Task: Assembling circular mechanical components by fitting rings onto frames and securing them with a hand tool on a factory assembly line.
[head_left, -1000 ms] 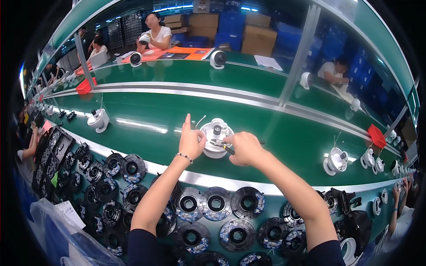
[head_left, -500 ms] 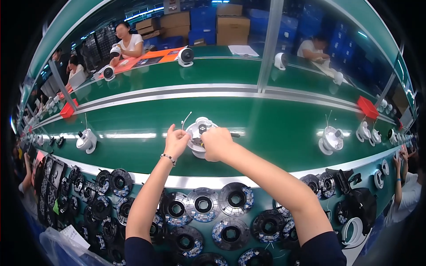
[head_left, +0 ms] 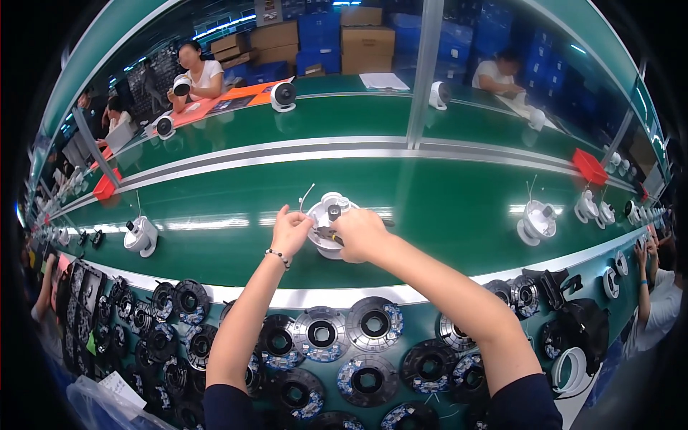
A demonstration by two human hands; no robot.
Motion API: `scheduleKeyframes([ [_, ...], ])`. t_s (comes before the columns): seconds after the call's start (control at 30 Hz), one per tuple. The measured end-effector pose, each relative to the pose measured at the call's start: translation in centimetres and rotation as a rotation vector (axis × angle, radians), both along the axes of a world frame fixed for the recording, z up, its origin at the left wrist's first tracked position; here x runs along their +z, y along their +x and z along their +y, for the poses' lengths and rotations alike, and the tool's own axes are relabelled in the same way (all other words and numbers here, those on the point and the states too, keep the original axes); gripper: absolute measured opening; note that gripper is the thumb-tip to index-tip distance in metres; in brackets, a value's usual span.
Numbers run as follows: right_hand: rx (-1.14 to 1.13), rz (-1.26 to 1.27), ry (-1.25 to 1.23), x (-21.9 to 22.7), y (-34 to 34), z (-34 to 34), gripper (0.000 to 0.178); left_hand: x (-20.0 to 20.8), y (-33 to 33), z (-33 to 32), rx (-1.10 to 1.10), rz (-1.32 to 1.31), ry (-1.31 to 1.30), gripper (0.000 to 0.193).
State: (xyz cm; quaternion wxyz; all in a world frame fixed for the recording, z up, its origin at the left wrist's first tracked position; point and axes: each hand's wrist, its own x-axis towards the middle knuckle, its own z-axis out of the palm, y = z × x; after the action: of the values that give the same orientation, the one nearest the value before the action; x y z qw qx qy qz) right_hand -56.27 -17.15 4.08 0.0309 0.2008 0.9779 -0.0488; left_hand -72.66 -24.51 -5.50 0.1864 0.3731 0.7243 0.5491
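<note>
Head view: I see a white shell [head_left: 322, 215] on the green belt [head_left: 444, 222].
Left hand [head_left: 292, 232]: pinching at shell's left rim, on what I can't tell.
Right hand [head_left: 360, 233]: curled around pliers [head_left: 327, 233], shell's right side.

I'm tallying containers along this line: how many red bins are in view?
2 clearly visible: the right red bin toward the picture's right side, and the left red bin toward its left side. Others farther off may be hidden or too small to tell.
</note>
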Motion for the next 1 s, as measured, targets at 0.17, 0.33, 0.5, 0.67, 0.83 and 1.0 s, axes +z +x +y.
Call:
scheduleKeyframes([
  [0.17,0.041,0.098,0.025,-0.7,1.3,1.1,0.016,0.6,0.9,0.6,-0.006,-0.059,-0.139,0.011],
  [0.33,0.086,0.152,0.035,-1.3,2.1,1.4,0.021,1.0,1.7,0.3,-0.014,-0.053,-0.156,0.011],
  [0.5,0.056,0.21,0.033,0.3,5.8,1.6,0.029,2.5,3.1,-0.9,-0.009,0.009,-0.146,0.014],
  [0.67,0.014,0.378,-0.154,4.5,18.5,1.9,0.047,6.3,10.7,-4.3,-0.177,0.464,0.129,0.004],
  [0.83,-0.099,0.659,-0.246,9.2,36.4,-8.4,0.047,9.8,22.9,-9.5,-0.877,0.549,0.12,0.004],
  [1.0,-0.682,0.939,-0.391,5.3,48.7,-24.4,0.053,9.0,32.1,-7.5,-1.1,0.582,0.326,0.011],
])
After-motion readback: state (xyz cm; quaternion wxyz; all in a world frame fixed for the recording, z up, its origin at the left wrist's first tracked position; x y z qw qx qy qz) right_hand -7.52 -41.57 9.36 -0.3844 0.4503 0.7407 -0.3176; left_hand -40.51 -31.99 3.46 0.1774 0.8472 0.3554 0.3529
